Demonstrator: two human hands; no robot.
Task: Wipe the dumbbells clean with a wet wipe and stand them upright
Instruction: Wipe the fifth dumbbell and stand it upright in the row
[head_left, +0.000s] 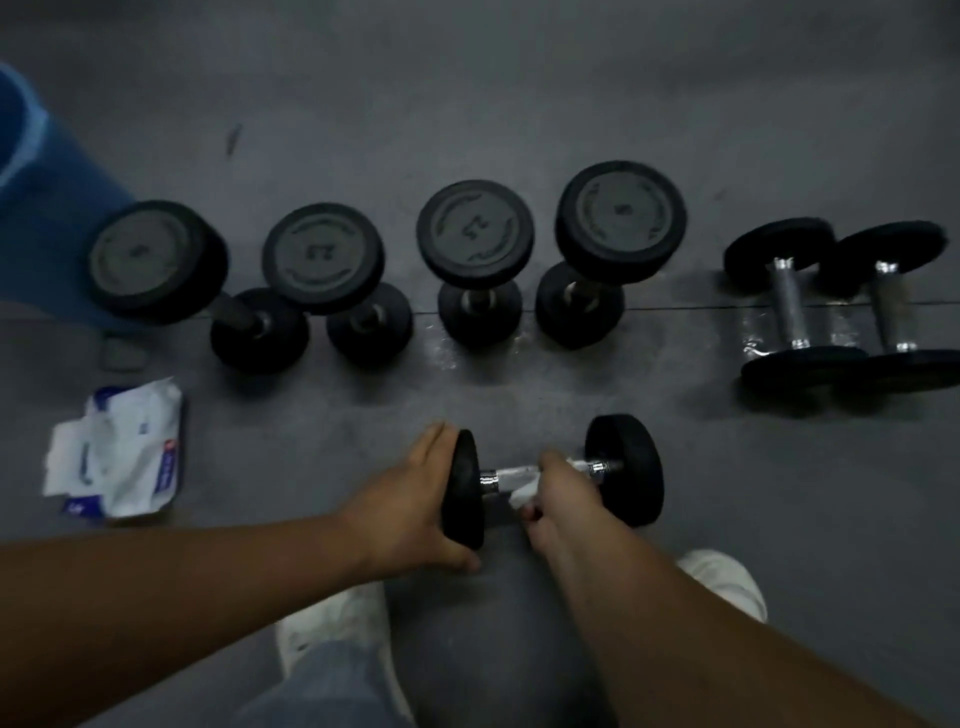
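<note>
A small black dumbbell (626, 467) with a chrome handle lies on its side on the grey floor in front of me. My left hand (415, 504) grips its left end plate. My right hand (558, 493) presses a white wet wipe (519, 480) around the handle. Behind it, several black dumbbells (475, 234) stand upright in a row. Two more dumbbells (789, 306) lie flat at the right, side by side.
An opened white and blue wet wipe pack (122, 452) lies on the floor at the left. A blue object (36, 208) stands at the far left. My two white shoes (727, 582) are at the bottom. Wet patches shine on the floor (519, 78) near the row.
</note>
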